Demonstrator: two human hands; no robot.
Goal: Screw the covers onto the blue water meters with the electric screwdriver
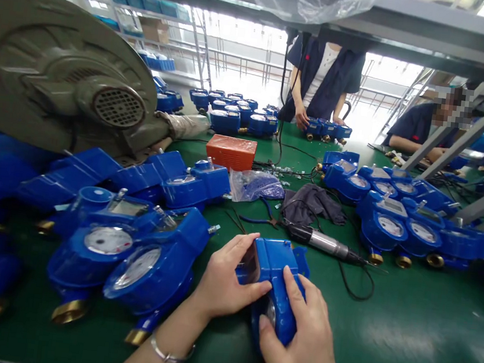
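A blue water meter (279, 261) is tilted on its side between my two hands over the green bench. My left hand (224, 278) grips its left end, thumb across the near edge and fingers along the top. Wrapped round the right side of the same meter is my right hand (306, 328), its thumb near the dial, which is mostly hidden. Left of my hands stand more blue water meters (139, 272) with brass ends. Beyond my hands lie an electric screwdriver (322, 241) with a cord and a pair of pliers (269, 216).
A large grey-green blower (62, 73) fills the far left. An orange box (231, 152), a plastic bag of blue parts (256, 186) and a dark cloth (311, 204) lie mid-bench. Meters (388, 224) stand at right. Two people (323, 80) work opposite, beneath a metal frame.
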